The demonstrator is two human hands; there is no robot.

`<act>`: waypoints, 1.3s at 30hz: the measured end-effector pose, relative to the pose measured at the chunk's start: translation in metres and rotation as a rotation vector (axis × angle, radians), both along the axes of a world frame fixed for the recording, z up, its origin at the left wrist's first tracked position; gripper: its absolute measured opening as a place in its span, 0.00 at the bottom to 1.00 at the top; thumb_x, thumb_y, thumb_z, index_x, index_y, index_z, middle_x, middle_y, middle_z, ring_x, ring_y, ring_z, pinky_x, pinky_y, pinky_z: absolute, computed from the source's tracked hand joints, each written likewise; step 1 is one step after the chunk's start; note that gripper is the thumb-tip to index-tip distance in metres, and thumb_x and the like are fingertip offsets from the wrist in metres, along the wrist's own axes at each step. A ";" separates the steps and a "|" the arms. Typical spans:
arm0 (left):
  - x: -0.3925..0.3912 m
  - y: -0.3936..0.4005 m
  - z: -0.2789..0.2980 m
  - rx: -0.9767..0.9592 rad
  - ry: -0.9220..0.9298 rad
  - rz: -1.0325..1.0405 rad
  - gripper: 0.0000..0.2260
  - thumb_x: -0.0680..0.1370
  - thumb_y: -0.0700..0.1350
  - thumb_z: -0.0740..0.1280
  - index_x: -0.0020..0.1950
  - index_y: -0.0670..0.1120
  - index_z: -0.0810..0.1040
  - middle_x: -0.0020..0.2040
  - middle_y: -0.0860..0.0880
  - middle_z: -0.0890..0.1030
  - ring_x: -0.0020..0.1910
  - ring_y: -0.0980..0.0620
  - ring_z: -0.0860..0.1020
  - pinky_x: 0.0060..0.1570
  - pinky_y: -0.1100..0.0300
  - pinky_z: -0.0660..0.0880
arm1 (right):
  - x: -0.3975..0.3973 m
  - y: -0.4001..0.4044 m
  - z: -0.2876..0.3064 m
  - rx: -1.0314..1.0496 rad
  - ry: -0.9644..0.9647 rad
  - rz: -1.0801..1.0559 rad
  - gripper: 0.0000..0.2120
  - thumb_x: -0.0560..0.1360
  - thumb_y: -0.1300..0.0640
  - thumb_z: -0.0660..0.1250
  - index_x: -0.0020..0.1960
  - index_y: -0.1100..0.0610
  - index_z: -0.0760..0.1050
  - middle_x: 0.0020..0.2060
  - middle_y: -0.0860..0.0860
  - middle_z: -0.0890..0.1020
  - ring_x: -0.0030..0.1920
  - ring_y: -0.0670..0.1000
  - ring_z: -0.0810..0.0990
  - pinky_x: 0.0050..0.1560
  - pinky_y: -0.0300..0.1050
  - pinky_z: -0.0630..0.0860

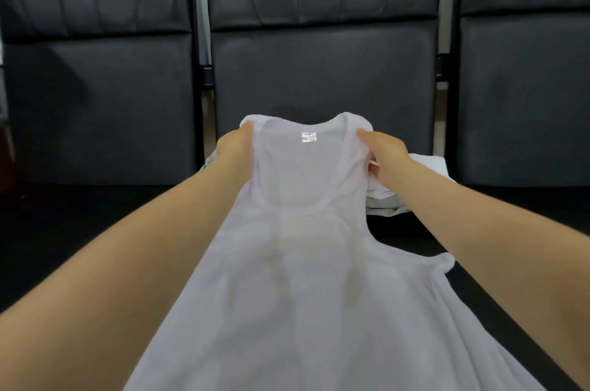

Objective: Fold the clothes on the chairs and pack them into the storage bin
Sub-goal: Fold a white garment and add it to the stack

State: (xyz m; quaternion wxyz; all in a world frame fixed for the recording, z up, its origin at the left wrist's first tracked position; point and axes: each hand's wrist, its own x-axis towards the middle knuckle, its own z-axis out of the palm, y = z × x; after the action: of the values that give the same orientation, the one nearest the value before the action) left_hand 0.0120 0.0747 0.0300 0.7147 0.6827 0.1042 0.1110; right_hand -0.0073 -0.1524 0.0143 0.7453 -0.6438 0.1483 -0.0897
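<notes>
A white sleeveless tank top stretches from the middle chair's seat toward me, neck opening and a small label facing up. My left hand grips its left shoulder strap and my right hand grips its right strap, both held over the front of the seat. Under and behind the top lies a small pile of other white and grey clothes, partly hidden by my right hand. No storage bin is in view.
Three black padded chairs stand side by side: left chair, middle chair, right chair. Narrow gaps with black frame parts separate them. The floor below is dark.
</notes>
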 end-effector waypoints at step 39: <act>-0.275 0.048 -0.053 1.045 -0.355 -0.285 0.05 0.78 0.49 0.65 0.48 0.52 0.80 0.47 0.54 0.79 0.46 0.55 0.75 0.48 0.60 0.71 | -0.280 0.020 -0.041 -1.307 -0.258 0.695 0.07 0.76 0.50 0.66 0.50 0.51 0.79 0.45 0.47 0.79 0.47 0.47 0.77 0.52 0.42 0.73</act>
State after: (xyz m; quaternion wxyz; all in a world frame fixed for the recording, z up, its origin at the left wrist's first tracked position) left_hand -0.2626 0.1226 -0.0227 0.2967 0.9237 -0.1792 0.1632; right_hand -0.2869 -0.1323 -0.0265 0.2082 -0.9493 -0.2356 0.0064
